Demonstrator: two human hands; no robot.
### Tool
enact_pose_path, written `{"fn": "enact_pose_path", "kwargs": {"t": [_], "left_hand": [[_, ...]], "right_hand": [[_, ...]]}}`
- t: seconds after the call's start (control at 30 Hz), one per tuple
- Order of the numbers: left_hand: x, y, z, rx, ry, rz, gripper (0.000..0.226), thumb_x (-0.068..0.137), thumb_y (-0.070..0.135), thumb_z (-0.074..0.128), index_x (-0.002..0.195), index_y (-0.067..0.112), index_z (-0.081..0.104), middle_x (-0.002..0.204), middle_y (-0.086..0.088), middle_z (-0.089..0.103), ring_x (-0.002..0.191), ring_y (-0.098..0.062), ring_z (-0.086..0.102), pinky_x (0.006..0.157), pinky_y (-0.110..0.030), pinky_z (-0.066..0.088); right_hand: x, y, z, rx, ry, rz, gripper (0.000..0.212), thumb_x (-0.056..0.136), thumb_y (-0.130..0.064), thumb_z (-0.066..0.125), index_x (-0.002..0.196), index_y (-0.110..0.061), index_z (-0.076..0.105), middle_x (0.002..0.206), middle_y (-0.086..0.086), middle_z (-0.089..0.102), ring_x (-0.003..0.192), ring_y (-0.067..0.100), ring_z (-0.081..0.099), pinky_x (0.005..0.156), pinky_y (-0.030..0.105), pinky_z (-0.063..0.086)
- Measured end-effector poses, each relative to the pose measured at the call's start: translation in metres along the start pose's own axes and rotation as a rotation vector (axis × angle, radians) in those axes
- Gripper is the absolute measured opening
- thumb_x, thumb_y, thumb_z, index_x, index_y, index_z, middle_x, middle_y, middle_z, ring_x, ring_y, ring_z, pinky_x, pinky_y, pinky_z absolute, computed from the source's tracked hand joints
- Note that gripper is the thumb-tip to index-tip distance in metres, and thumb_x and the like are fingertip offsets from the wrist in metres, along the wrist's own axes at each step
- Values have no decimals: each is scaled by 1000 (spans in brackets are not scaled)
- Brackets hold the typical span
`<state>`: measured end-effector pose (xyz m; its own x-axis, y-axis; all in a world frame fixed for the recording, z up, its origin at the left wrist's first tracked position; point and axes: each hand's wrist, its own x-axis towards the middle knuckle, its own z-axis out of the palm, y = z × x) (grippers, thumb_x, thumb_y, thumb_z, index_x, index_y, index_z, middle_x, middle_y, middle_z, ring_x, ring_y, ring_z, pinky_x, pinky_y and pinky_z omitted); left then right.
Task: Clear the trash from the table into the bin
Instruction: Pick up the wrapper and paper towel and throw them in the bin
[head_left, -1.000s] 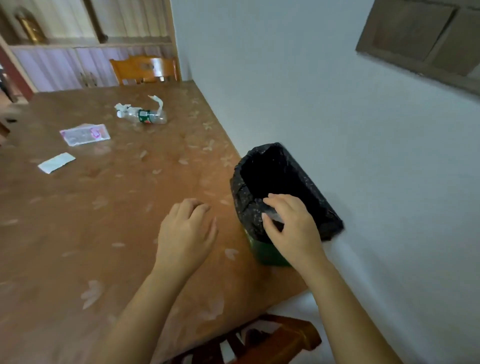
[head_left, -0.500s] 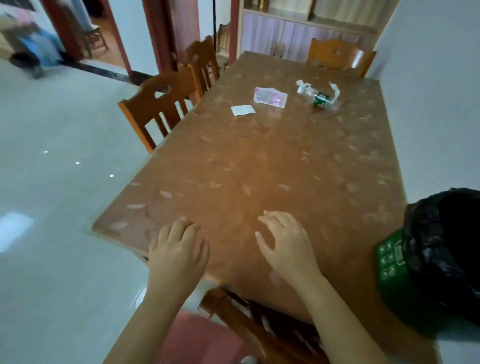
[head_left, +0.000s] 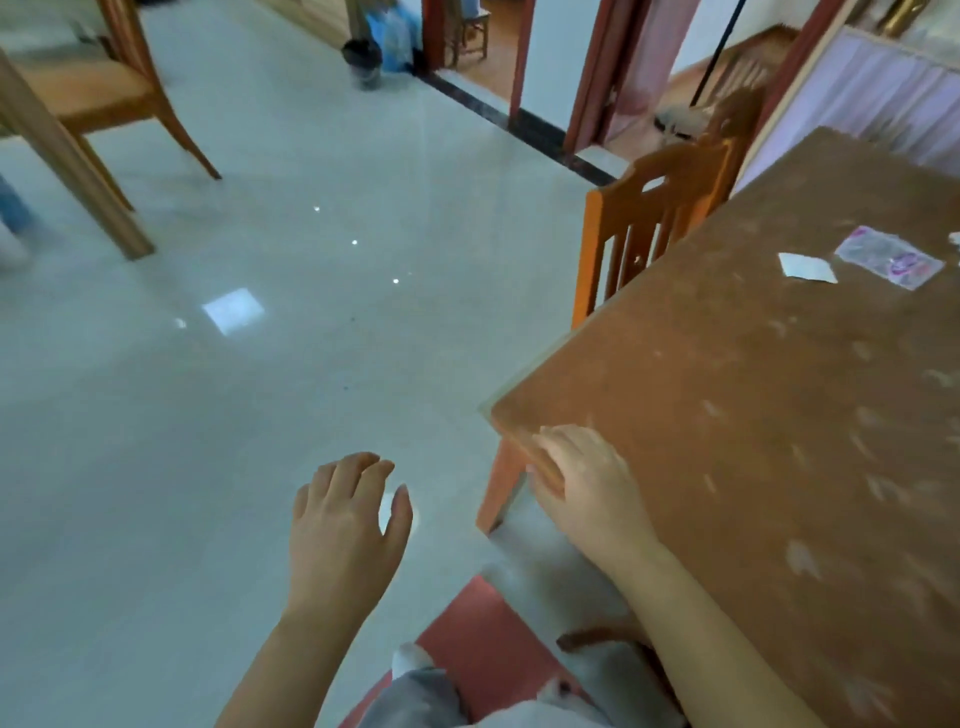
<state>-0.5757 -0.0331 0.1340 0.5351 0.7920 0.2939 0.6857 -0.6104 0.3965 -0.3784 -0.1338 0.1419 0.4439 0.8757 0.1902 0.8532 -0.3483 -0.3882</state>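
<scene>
The brown table fills the right of the head view. Near its far right edge lie a white paper slip and a clear pink-printed wrapper. My right hand hovers over the table's near left corner, fingers relaxed and holding nothing. Over the pale floor to the left of the table, my left hand hangs with loose, empty fingers. The bin and the bottle are out of view.
An orange wooden chair stands against the table's left side. Another wooden chair is at the top left. A dark bucket and doorways lie at the back. The tiled floor spreads wide on the left.
The view has swung left, away from the bin, which has left the frame. My right hand came off the bin's rim. Both hands now lie at and beyond the table's left corner.
</scene>
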Motion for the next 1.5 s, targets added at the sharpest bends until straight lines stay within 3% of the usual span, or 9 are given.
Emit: {"fn": "enact_pose_path", "kwargs": {"t": [0.13, 0.23, 0.37, 0.5, 0.87, 0.97, 1.17, 1.5], "left_hand": [[13, -54, -12, 22, 7, -101, 39, 82, 31, 42, 89, 1, 68, 93, -14, 67, 82, -37, 62, 71, -44, 48], [28, -80, -13, 16, 24, -151, 39, 81, 30, 42, 90, 2, 67, 93, -14, 67, 82, -36, 61, 71, -44, 48], [59, -105, -8, 9, 34, -207, 37, 81, 28, 43, 90, 2, 67, 93, -13, 67, 82, -36, 61, 71, -43, 48], [117, -125, 7, 22, 6, -195, 35, 80, 27, 43, 88, 3, 67, 91, -12, 67, 79, -34, 62, 70, -40, 49], [383, -124, 55, 16, -103, 110, 35, 80, 29, 43, 89, 6, 67, 92, -9, 68, 79, -31, 63, 71, -38, 48], [437, -116, 78, -26, -143, 181, 35, 80, 28, 43, 89, 5, 67, 92, -9, 68, 79, -31, 63, 71, -38, 48], [534, -109, 137, -131, -271, 340, 34, 80, 27, 43, 88, 5, 68, 92, -10, 68, 79, -30, 63, 69, -36, 48], [748, -99, 205, -223, -339, 612, 35, 81, 26, 43, 91, 3, 67, 93, -12, 68, 79, -32, 63, 67, -38, 48]], "right_hand": [[46, -51, 33, 22, -61, -82, 29, 75, -28, 50, 91, -9, 65, 87, 9, 68, 80, 32, 63, 66, 40, 54], [74, -73, 55, 25, -126, -142, 27, 75, -27, 53, 92, -9, 64, 89, 9, 68, 81, 32, 62, 67, 40, 53], [118, -79, 81, 16, -159, -214, 36, 77, -33, 43, 94, -9, 64, 90, 8, 68, 83, 30, 62, 72, 34, 50], [184, -71, 107, 61, -108, -170, 36, 77, -32, 44, 92, -7, 65, 89, 11, 69, 80, 32, 63, 71, 37, 52], [381, -8, 108, 76, 86, 122, 35, 80, -32, 45, 98, -8, 64, 98, 10, 68, 92, 30, 61, 78, 37, 49], [413, 11, 105, 64, 121, 229, 40, 80, -36, 41, 99, -9, 64, 100, 9, 67, 94, 29, 60, 80, 37, 48], [467, 46, 109, 3, 157, 425, 32, 80, -28, 51, 101, -8, 64, 102, 10, 67, 96, 29, 60, 83, 38, 47], [640, 77, 103, -53, 317, 623, 29, 81, -23, 52, 103, -8, 63, 104, 8, 66, 98, 25, 58, 83, 29, 38]]}}
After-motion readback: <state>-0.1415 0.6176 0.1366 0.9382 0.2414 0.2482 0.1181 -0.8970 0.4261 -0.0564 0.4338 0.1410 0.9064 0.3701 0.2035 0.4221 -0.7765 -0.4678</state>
